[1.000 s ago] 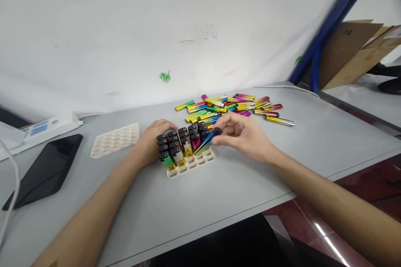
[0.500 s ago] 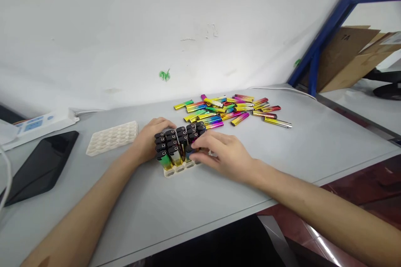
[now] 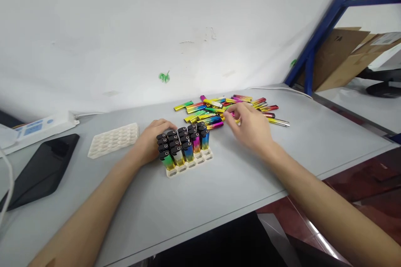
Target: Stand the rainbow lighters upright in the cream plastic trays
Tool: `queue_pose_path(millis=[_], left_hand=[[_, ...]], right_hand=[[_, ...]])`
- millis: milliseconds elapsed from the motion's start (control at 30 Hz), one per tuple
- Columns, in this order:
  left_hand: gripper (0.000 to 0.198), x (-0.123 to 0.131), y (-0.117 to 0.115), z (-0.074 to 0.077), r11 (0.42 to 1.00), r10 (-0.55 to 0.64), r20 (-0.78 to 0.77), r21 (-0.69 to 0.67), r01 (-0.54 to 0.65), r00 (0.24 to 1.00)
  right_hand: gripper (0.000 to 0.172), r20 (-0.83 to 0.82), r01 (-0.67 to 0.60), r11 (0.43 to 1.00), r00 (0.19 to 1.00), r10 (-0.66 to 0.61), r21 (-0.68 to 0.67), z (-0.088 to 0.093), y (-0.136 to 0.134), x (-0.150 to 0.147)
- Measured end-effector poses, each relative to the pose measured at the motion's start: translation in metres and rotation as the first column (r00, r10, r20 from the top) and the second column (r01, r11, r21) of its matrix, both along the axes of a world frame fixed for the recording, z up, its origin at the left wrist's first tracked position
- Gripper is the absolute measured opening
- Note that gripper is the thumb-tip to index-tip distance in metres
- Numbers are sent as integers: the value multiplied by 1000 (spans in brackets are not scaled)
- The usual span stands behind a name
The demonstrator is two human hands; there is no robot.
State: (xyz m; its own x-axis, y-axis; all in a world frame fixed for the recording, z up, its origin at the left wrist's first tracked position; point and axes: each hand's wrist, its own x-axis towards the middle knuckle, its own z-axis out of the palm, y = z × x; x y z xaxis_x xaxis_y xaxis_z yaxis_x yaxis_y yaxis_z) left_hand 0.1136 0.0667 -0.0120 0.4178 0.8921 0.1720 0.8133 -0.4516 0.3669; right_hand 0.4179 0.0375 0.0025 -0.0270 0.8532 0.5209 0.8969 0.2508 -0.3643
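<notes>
A white holder (image 3: 189, 168) with rows of holes stands on the table, bearing several upright lighters (image 3: 188, 151) with black tops and shiny gradient-coloured bodies. Its front row of holes has no lighters in it. My left hand (image 3: 154, 137) is curled round the back left corner of the holder, against the lighters; some of its fingers are hidden behind them. Over the near right side of a pile of shiny, slim gradient-coloured lighter casings (image 3: 205, 120) hovers my right hand (image 3: 252, 127). Its thumb and index finger are apart, with nothing visible between them.
Left of my left hand lies a second white holder (image 3: 113, 139) with bare holes. A black phone-like device (image 3: 44, 169) and a white power strip (image 3: 40, 128) are farther left. The wall (image 3: 125, 41) bounds the back; a blue frame (image 3: 308, 71) and cardboard boxes (image 3: 340, 60) stand at right.
My right hand has let go of a blue lighter in the holder and moved right and away to the pile. My left hand stays by the holder.
</notes>
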Motion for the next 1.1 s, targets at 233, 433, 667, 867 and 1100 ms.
queue_pose_path(millis=[233,433,667,867,1100], left_hand=[[35,-1,2,-2,1000,-12,-15,14,12,1000],[36,-3,3,-5,999,-20,-14,26,20,1000],[35,-1,2,-4,999,-27,-5,24,27,1000],[38,-2,2,-3,1000,-1,-21,10,1,1000],[38,0,1,0,1000,-14,-21,9,15,1000]], right_hand=[[70,233,380,845,922,-310,-376,-3,23,33],[56,225,333,813,941,-253,-478,2,24,39],[52,-317,-116,946,948,14,-303,-9,26,38],[30,-551,-341,911,818,166,-233,-14,22,20],[16,-794,-478,853,592,137,-210,-7,18,15]])
